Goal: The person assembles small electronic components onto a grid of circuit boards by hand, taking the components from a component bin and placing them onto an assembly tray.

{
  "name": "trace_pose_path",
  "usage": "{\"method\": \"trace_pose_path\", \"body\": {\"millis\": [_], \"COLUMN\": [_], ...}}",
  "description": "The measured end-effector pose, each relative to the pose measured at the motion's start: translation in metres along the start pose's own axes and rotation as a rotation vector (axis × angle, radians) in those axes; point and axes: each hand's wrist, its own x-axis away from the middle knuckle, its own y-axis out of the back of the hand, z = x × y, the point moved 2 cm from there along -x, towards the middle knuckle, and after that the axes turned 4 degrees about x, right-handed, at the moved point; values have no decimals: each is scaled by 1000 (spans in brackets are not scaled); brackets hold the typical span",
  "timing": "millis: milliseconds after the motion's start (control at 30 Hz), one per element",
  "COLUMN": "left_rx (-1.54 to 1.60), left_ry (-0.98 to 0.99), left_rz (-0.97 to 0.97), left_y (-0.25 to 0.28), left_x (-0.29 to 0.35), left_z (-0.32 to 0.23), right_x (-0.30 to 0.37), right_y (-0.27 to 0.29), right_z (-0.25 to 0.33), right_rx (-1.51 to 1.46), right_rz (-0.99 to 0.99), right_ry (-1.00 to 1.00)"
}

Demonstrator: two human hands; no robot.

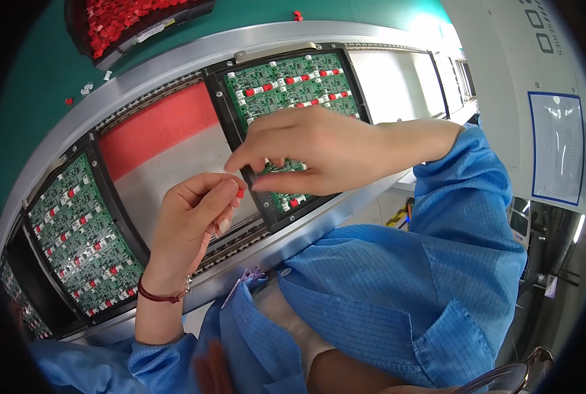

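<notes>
My left hand [198,213] is raised over the conveyor, with thumb and forefinger pinched on a small red plastic piece [240,194]. My right hand [313,151] hovers palm down above the framed panel of green circuit boards [290,85]. Its thumb and forefinger are apart, pointing toward the left hand, and nothing shows between them. Rows of red and white components run across this panel. My right hand hides the middle of it.
A dark bin of red pieces [119,23] stands beyond the metal rail. Loose red and white bits [87,88] lie on the green surface. To the left, a second framed board panel [79,230] sits on the conveyor. A grey cabinet [503,98] stands at right.
</notes>
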Motion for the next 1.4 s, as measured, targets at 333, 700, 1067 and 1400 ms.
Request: {"method": "trace_pose_path", "body": {"millis": [333,700,1067,1400], "left_rx": [-120,-173,-288,-22], "left_ry": [-250,-210,-184,-158], "left_rz": [-125,-19,64,-67], "left_y": [7,9,8,28], "left_x": [11,10,16,10], "left_z": [-9,-10,-12,-10], "right_x": [-26,-21,-18,14], "right_y": [-14,-15,-20,-3], "right_z": [5,2,3,-9], "right_rx": [-554,-529,-296,-55], "right_rz": [127,49,-17,23], "right_ry": [-331,-360,-205,-176]}}
